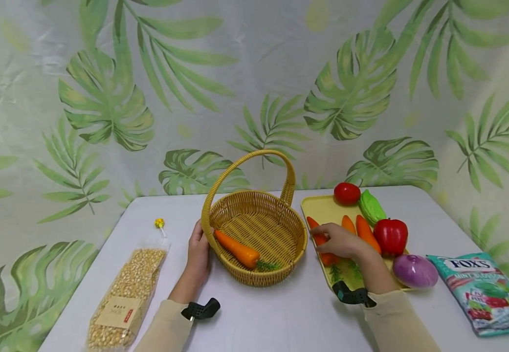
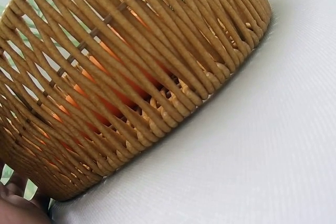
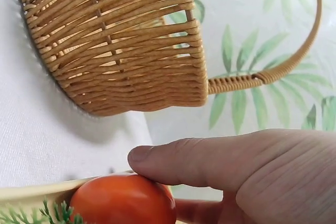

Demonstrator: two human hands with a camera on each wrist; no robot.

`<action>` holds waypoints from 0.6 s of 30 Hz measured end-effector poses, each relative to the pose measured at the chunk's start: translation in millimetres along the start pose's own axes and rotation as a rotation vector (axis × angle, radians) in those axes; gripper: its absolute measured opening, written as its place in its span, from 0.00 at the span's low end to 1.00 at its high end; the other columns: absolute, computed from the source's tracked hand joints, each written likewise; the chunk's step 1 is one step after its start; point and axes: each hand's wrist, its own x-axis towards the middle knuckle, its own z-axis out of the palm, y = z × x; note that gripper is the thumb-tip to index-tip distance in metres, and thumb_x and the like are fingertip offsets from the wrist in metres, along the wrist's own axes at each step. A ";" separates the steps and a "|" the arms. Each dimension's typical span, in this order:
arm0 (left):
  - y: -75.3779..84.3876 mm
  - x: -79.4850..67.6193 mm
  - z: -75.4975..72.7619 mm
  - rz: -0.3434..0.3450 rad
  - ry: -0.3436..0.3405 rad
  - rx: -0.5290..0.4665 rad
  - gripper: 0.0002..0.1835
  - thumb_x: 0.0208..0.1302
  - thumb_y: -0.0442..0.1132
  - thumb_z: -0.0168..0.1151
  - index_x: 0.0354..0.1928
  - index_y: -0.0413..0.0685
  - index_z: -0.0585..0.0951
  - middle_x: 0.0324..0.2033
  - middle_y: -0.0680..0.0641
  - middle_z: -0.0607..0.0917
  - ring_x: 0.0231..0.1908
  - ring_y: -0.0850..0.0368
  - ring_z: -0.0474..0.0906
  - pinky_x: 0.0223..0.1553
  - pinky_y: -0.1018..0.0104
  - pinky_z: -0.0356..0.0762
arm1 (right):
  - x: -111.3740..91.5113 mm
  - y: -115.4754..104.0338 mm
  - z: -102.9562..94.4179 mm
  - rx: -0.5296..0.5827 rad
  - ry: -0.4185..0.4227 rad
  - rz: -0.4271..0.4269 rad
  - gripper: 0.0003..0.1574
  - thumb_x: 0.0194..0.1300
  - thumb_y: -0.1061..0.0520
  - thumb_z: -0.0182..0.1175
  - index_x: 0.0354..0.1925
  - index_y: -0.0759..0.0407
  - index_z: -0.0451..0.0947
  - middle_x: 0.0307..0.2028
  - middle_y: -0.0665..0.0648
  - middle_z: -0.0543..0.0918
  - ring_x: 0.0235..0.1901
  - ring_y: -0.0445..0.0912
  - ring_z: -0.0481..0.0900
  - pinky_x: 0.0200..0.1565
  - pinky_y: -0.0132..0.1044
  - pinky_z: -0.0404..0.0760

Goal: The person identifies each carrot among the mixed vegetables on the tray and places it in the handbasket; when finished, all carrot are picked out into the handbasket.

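A round wicker basket (image 1: 258, 278) with a tall arched handle stands mid-table, one orange carrot (image 1: 236, 248) lying inside it. My left hand (image 1: 198, 254) holds the basket at its left side by the handle's base, the fingers partly hidden. In the left wrist view, fingers (image 2: 18, 203) show low beside the weave. My right hand (image 1: 338, 240) grips a carrot (image 1: 318, 238) at the left edge of a yellow tray (image 1: 322, 204). The right wrist view shows the thumb pressed on the carrot's thick orange end (image 3: 123, 200), near its green top.
Two more carrots (image 1: 366, 232), a tomato (image 1: 347, 194), a long green vegetable (image 1: 371, 208), a red bell pepper (image 1: 390, 237) and a purple onion (image 1: 414, 271) are at the tray. A FOX'S candy bag (image 1: 485, 293) lies right; a corn kernel bag (image 1: 126, 298) and lollipop (image 1: 159, 224) lie left.
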 end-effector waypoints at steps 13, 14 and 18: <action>-1.4 0.8 0.1 0.013 0.011 -0.010 0.24 0.75 0.37 0.48 0.70 0.54 0.68 0.70 0.45 0.69 0.71 0.51 0.61 0.68 0.67 0.62 | -5.8 -8.4 -6.7 0.027 0.053 0.003 0.38 0.58 0.64 0.58 0.69 0.61 0.69 0.65 0.69 0.73 0.51 0.57 0.71 0.53 0.50 0.76; -1.3 0.8 0.5 0.018 0.012 -0.012 0.24 0.75 0.37 0.48 0.70 0.53 0.68 0.69 0.44 0.69 0.71 0.50 0.61 0.67 0.69 0.63 | -6.9 -8.8 -8.7 0.046 0.068 0.005 0.37 0.59 0.64 0.57 0.69 0.61 0.69 0.66 0.69 0.72 0.52 0.57 0.71 0.51 0.48 0.77; -1.5 1.1 1.6 0.021 0.016 -0.011 0.23 0.75 0.36 0.48 0.69 0.52 0.69 0.68 0.41 0.69 0.70 0.50 0.62 0.63 0.72 0.65 | -12.4 -9.9 -18.0 0.161 0.120 0.020 0.29 0.66 0.61 0.53 0.66 0.56 0.72 0.65 0.68 0.71 0.51 0.58 0.71 0.42 0.40 0.78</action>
